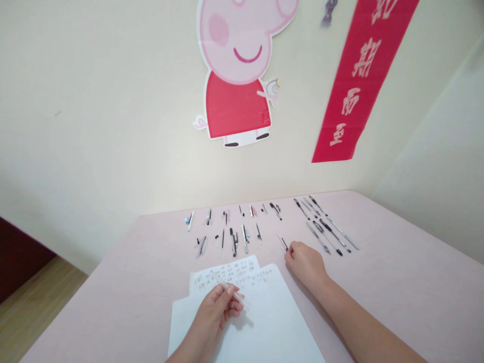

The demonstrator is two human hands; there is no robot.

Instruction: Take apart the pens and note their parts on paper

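My left hand [221,306] is closed round a slim, see-through pen barrel [241,299], held at a slant above the paper. My right hand [307,263] rests on the table to the right of the sheets, its fingertips pinched at the near end of a thin dark pen refill [284,243]. A paler thin piece lies close beside that refill. Under my left hand are a blank white sheet [280,312] and a smaller sheet with handwriting [227,269], which overlap.
Pen parts lie in small groups in two rows across the pink table [124,292], among them a white pen [191,221] and a black pen [233,243]. Several whole pens [331,234] lie at the right. Behind stands a wall with a pig cutout [239,103] and a red banner [361,75].
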